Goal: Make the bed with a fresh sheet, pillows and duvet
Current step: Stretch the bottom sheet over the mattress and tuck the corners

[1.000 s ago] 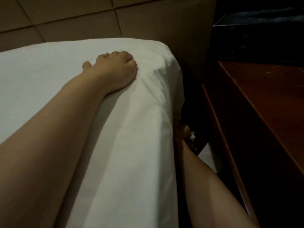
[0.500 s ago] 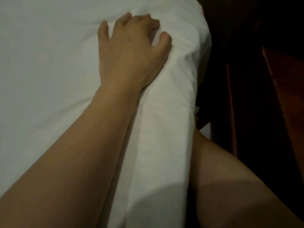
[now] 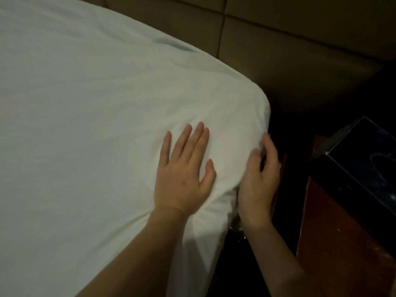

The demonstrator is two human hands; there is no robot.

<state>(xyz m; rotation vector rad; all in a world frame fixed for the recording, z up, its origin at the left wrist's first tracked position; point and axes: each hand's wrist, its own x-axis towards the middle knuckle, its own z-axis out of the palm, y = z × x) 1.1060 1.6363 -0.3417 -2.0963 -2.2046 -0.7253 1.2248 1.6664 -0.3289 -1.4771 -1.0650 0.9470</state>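
Left grip: the left hand (image 3: 184,179) lies flat on top of the white sheet (image 3: 85,125), fingers straight and slightly spread, palm pressing down near the bed's right corner; it holds nothing.
Right grip: the right hand (image 3: 259,181) rests against the side of that corner, fingers gently bent along the hanging sheet edge; whether it pinches any cloth I cannot tell.
Sheet: stretched over the bed, filling the left and centre, a few creases at the far corner.
Headboard (image 3: 278,50): padded panels, far side.
Tabletop (image 3: 334,243): reddish wood, right of the bed.
Dark box (image 3: 368,168): standing on the tabletop.
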